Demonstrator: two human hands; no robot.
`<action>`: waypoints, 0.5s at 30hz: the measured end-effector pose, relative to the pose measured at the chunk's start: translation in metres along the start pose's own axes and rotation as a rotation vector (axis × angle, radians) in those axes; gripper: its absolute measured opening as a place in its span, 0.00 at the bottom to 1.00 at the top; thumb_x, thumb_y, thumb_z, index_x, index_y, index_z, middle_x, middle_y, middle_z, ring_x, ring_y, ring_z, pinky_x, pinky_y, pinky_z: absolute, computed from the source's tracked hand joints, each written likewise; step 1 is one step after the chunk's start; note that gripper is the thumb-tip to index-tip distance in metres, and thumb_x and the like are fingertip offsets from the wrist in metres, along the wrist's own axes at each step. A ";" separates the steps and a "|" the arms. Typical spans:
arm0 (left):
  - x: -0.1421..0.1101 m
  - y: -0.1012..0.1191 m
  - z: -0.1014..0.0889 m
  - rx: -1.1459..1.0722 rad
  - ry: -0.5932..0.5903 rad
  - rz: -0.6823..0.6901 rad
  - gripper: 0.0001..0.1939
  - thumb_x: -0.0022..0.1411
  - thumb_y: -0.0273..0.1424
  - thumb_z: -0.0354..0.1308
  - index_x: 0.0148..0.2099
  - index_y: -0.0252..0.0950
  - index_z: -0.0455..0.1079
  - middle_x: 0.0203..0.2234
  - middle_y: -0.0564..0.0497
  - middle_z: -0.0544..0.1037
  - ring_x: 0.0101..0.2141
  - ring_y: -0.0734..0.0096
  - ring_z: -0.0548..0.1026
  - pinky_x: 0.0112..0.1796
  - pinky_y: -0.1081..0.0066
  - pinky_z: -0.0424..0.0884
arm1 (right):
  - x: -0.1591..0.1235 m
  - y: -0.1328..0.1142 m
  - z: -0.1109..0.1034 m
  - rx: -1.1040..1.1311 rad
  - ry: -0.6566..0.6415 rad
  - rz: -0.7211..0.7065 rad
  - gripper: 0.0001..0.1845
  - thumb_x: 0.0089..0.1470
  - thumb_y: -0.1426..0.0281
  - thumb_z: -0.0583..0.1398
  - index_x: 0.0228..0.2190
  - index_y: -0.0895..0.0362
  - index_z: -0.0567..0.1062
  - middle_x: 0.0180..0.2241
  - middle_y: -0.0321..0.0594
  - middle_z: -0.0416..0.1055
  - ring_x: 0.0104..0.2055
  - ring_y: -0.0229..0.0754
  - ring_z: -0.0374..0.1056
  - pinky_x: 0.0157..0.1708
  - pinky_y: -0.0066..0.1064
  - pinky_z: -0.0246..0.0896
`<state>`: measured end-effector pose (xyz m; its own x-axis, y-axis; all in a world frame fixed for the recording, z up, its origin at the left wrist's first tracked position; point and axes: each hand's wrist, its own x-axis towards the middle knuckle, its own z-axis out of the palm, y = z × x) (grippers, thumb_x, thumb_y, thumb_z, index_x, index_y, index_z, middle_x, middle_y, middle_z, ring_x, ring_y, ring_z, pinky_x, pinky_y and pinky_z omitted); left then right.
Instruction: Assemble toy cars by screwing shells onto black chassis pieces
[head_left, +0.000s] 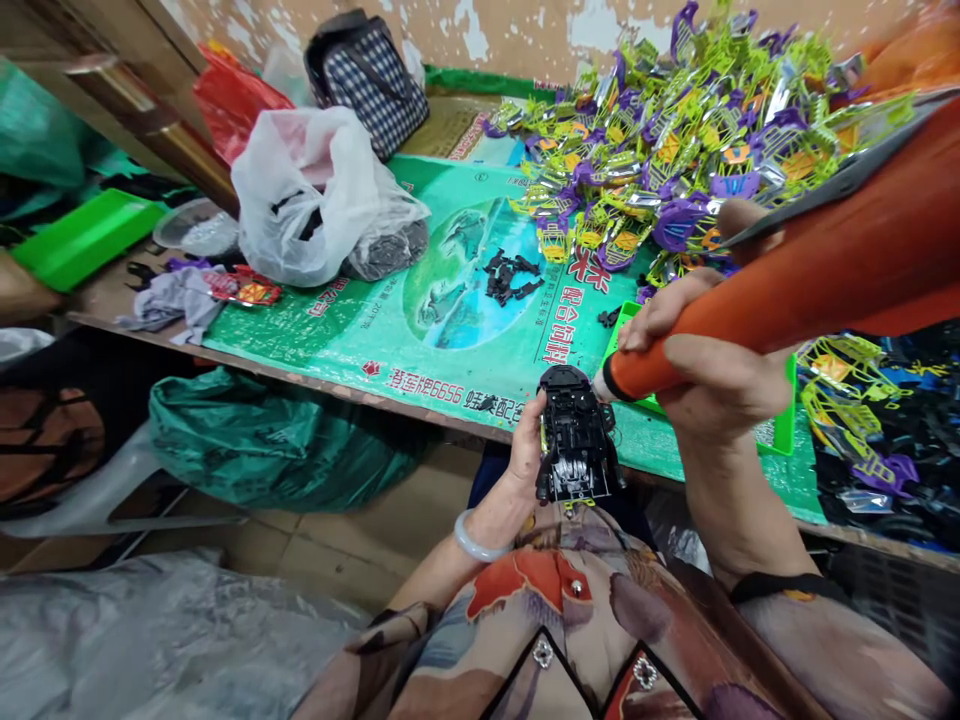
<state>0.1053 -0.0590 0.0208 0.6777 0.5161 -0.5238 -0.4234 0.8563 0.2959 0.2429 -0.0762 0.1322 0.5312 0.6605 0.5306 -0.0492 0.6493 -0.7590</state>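
My left hand is closed around the side of a black toy car chassis, held just off the table's front edge with its underside facing up. A yellow-green edge shows at its near end. My right hand grips a large orange power screwdriver, its body slanting down from the upper right. The driver's dark-collared tip reaches the chassis's right edge; whether it touches a screw I cannot make out. Below the right hand, a green tray is partly hidden.
A big heap of yellow-green and purple toy car bodies covers the back right. Small black parts lie mid-table. White plastic bag, checkered bag and green bin stand leftward. Black parts are piled at right.
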 end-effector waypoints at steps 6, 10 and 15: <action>0.001 0.002 -0.005 -0.054 0.048 0.015 0.27 0.57 0.45 0.61 0.51 0.30 0.74 0.39 0.41 0.82 0.43 0.50 0.80 0.47 0.56 0.74 | -0.012 0.020 0.005 -0.080 0.003 0.048 0.13 0.39 0.61 0.71 0.23 0.53 0.74 0.23 0.31 0.69 0.24 0.37 0.66 0.24 0.34 0.67; 0.004 0.001 -0.006 -0.050 0.035 0.034 0.27 0.57 0.44 0.61 0.52 0.30 0.74 0.39 0.41 0.82 0.43 0.50 0.79 0.47 0.56 0.74 | -0.011 0.023 0.005 -0.096 -0.005 0.036 0.13 0.40 0.61 0.70 0.24 0.52 0.73 0.23 0.31 0.68 0.24 0.37 0.66 0.24 0.34 0.67; 0.010 -0.002 -0.007 -0.052 0.040 0.064 0.25 0.59 0.43 0.59 0.54 0.32 0.73 0.38 0.43 0.82 0.44 0.53 0.79 0.47 0.59 0.74 | -0.013 0.023 0.007 -0.094 0.016 0.068 0.12 0.40 0.61 0.70 0.23 0.52 0.74 0.23 0.32 0.69 0.23 0.38 0.66 0.22 0.36 0.66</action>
<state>0.1085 -0.0561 0.0090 0.6243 0.5676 -0.5367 -0.4964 0.8188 0.2884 0.2289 -0.0672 0.1108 0.5428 0.6952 0.4711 -0.0065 0.5644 -0.8254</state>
